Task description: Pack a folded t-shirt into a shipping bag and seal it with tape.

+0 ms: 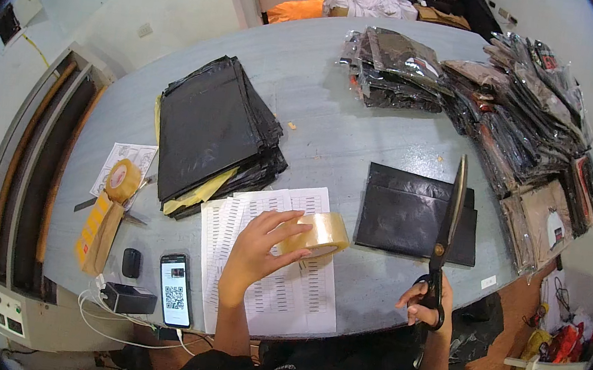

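Observation:
My left hand [267,247] grips a wide roll of clear packing tape [327,232] above printed sheets of paper [295,294]. Raised upright in my right hand [428,307] is a pair of large scissors [449,219] with black handles; the fingers are at the handle loops and the blades point away from me. Beyond the scissors, partly behind them, a folded black plastic package [403,213] lies flat on the grey table [311,154]. A thick stack of black plastic bags [210,126], with yellow sheets among them, lies left of centre.
Clear-bagged garments [524,112] are heaped at the right. To the left lie another tape roll [123,180], a paper bag [101,234], a black mouse [131,262], a small black box [129,298] and a phone [175,289] with a charging cable. Colourful material [555,368] fills a rack at lower right.

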Motion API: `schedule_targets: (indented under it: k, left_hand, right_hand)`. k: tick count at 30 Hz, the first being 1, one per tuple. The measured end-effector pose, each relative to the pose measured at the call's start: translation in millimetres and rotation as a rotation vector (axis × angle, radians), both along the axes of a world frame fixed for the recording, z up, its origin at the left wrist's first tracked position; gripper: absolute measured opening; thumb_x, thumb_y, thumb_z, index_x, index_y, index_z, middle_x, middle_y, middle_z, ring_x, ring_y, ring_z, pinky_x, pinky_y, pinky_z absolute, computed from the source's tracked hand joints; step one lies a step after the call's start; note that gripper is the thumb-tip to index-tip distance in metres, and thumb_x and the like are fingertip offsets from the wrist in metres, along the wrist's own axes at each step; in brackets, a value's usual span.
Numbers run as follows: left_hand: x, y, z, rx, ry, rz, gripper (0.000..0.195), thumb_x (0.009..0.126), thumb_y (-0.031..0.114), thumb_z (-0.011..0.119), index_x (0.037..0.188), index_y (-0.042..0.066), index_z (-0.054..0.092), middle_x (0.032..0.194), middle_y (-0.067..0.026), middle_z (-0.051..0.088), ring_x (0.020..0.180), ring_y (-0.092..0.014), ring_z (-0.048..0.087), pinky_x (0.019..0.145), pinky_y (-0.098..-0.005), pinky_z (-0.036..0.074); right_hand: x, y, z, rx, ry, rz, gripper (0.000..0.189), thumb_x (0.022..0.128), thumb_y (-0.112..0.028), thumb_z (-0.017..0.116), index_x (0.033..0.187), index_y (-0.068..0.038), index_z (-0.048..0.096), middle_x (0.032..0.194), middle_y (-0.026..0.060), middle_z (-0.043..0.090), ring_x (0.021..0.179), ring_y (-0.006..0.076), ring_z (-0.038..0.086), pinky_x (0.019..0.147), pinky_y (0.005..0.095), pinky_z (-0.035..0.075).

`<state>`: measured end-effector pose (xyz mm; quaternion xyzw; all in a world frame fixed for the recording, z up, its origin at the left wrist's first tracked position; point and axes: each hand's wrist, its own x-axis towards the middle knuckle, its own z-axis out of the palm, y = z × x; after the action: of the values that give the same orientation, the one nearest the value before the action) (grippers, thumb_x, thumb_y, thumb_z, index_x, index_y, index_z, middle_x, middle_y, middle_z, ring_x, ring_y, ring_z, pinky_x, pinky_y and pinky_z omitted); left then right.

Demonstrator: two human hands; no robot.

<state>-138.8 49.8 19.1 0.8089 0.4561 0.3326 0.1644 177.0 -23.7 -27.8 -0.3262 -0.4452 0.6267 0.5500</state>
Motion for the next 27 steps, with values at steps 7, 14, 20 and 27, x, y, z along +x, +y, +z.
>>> schedule_targets:
  k: [7, 14, 20, 27]
  left_hand:
    - [-3.8, -6.6, -16.5, -0.060, -0.167, 0.194, 0.058, 0.066, 0.021, 0.077, 0.119, 0.007, 0.055, 0.118, -0.0112, 0.056, 0.109, -0.027, 0.052, 0.092, -0.0363, 0.042]
    - [-8.6, -5.9, -39.0, -0.288, -0.525, 0.098, 0.062, 0.068, 0.015, 0.075, 0.125, 0.008, 0.051, 0.129, -0.0112, 0.048, 0.119, -0.027, 0.046, 0.100, -0.0344, 0.036]
    - [2.1, -7.9, -23.5, -0.220, -0.322, -0.057, 0.056, 0.069, 0.021, 0.075, 0.121, 0.013, 0.056, 0.131, -0.0090, 0.047, 0.123, -0.027, 0.042, 0.101, -0.0362, 0.034]
    - [24.8, -13.6, -16.9, -0.121, -0.156, -0.146, 0.049, 0.066, 0.024, 0.076, 0.113, 0.020, 0.063, 0.132, -0.0089, 0.047, 0.126, -0.028, 0.038, 0.103, -0.0402, 0.030]
  right_hand:
    - [16.2, -11.6, -11.0, -0.031, -0.111, -0.060, 0.044, 0.067, -0.003, 0.074, 0.091, -0.005, 0.038, 0.073, 0.0201, 0.062, 0.060, 0.0210, 0.064, 0.040, 0.0210, 0.048]
    - [12.3, -11.3, -9.7, -0.027, -0.133, -0.136, 0.041, 0.068, -0.002, 0.073, 0.088, -0.006, 0.038, 0.075, 0.0197, 0.062, 0.058, 0.0151, 0.062, 0.041, 0.0196, 0.046]
    - [7.5, -7.3, -13.4, 0.033, -0.153, -0.144, 0.040, 0.070, 0.000, 0.072, 0.087, -0.006, 0.036, 0.080, 0.0213, 0.064, 0.055, 0.0097, 0.058, 0.043, 0.0181, 0.045]
    - [8.6, -9.1, -10.2, 0.038, -0.232, -0.117, 0.041, 0.071, -0.001, 0.073, 0.083, -0.008, 0.035, 0.081, 0.0199, 0.065, 0.051, 0.0050, 0.053, 0.045, 0.0177, 0.042]
